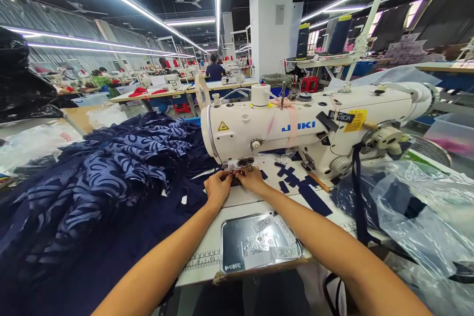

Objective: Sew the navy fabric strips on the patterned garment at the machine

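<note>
A white sewing machine with a blue brand name stands across the table. Under its needle end, my left hand and my right hand meet, fingertips pinched close together by the presser foot. Whatever lies between the fingers is small and dark, and I cannot make it out. Short dark navy fabric pieces lie scattered on the machine bed, right of my right hand. Left of my left hand, a big heap of navy garments with a light blue pattern covers the table.
In front of the machine sits a metal tray with printed labels. Clear plastic bags with dark pieces crowd the right side. A wooden-handled tool lies near the machine's base. Navy thread cones stand behind. Another person sits far off.
</note>
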A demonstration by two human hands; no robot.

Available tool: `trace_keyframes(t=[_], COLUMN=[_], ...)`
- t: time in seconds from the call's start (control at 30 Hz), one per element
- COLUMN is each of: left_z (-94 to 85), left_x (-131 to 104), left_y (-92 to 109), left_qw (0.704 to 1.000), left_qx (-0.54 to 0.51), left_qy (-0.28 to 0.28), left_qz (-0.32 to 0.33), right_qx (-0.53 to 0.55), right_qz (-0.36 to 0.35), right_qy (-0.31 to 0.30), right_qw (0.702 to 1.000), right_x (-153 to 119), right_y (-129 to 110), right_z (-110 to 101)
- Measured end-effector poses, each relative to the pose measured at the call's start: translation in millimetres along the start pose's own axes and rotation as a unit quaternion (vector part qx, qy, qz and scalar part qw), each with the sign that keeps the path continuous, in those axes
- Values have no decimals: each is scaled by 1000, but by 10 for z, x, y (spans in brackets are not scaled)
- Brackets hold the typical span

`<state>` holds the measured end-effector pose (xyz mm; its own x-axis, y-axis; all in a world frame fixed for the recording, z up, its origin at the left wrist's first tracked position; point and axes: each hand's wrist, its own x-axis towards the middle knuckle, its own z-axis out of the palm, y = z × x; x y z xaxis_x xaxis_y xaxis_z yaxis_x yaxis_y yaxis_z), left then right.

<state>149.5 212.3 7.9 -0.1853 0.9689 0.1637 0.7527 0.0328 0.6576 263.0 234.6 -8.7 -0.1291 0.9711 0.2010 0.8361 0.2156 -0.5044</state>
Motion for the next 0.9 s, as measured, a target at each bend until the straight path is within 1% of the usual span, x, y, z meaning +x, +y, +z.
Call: trace_keyframes(t=[0.13,0.23,0.4,0.67,0.9], left_z=[19,28,29,18,4], left_x=[11,15,9,-1,-19], left_y=[-8,-11,-11,1,17], left_qw=[1000,1000,1000,1000,1000], left_qx=[-1,-2,-2,12,19], left_qy=[6,7,8,13,8], left_qz=[-5,-8,-6,-9,-10], right_qx=[0,2,11,14,0], right_qz=[27,35,27,12,14], right_qy=[0,1,2,-4,-27], right_qw=[1000,999,1000,1000,1000], right_x=[3,11,17,-10,-40], right_y=[-3,9,20,-8,-53], right_z=[7,26,39,-9,-73])
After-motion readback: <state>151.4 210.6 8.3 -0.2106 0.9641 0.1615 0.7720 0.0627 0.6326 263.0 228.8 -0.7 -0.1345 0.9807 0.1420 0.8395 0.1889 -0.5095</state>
